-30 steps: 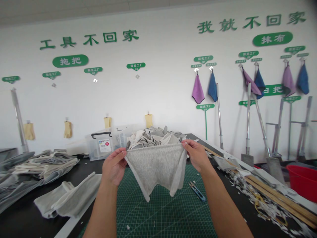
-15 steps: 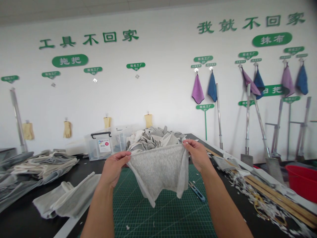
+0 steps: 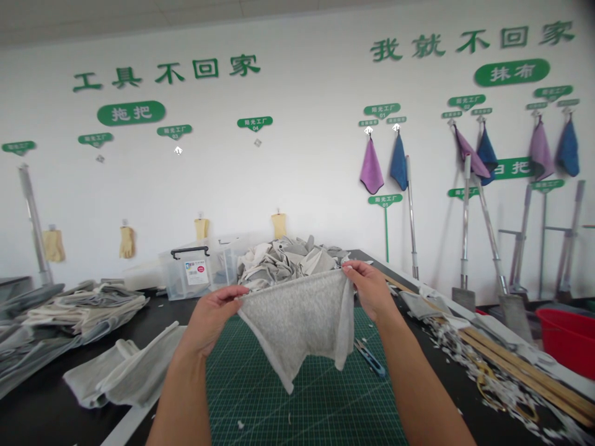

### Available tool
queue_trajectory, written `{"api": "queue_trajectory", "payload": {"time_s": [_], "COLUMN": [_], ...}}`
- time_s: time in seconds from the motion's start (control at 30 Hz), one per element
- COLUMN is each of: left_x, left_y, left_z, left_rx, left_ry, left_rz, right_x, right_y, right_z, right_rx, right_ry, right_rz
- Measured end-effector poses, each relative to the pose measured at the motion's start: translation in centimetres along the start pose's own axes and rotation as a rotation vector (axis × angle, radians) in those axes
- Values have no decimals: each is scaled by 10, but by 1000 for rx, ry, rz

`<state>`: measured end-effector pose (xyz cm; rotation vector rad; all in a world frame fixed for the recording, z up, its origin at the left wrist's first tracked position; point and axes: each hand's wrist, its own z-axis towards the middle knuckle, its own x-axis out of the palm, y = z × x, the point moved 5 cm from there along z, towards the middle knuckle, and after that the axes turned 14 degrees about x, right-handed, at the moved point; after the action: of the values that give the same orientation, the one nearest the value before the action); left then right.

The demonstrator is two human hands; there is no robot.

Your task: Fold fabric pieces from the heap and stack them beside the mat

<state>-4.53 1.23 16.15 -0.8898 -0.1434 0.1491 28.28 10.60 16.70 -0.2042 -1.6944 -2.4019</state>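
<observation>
I hold a light grey fabric piece (image 3: pixel 297 322) up in the air above a green cutting mat (image 3: pixel 297 402). My left hand (image 3: pixel 211 319) pinches its upper left corner and my right hand (image 3: pixel 369 288) pinches its upper right corner. The cloth hangs down between them with two pointed lower ends. Blue-handled snips (image 3: pixel 369 358) lie on the mat, below and right of the cloth.
A heap of grey and white fabric scraps (image 3: pixel 288 257) sits behind the mat, next to a clear plastic box (image 3: pixel 190 272). Stacked cloth (image 3: pixel 69 316) and folded pieces (image 3: pixel 125 371) lie left. Wooden strips (image 3: pixel 515 365), trimmings and a red tub (image 3: pixel 567 341) are right.
My left hand has dropped a little and turned, so the cloth's top edge now slopes down to the left. The cloth hangs slightly lower and to the right.
</observation>
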Motion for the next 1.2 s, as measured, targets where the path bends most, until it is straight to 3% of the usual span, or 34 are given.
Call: {"api": "queue_trajectory", "payload": {"time_s": [0.5,0.77,1.07,1.2], "left_x": [-4,-8,-16,-24], "left_y": [-3,-4,11,28], "left_z": [2,8,13,18], "left_rx": [24,94,32,1], "left_ry": [-100,-307,-416,-376], "left_rz": [-122,-246,-113,67], "right_x": [2,8,24,28], "right_y": [0,-5,-37,-66], "right_z": [0,-1,11,25], "right_rx": [-11,-14,122,188], "right_ry": [4,71,97,87], "right_rz": [39,-30,-143,-264]}}
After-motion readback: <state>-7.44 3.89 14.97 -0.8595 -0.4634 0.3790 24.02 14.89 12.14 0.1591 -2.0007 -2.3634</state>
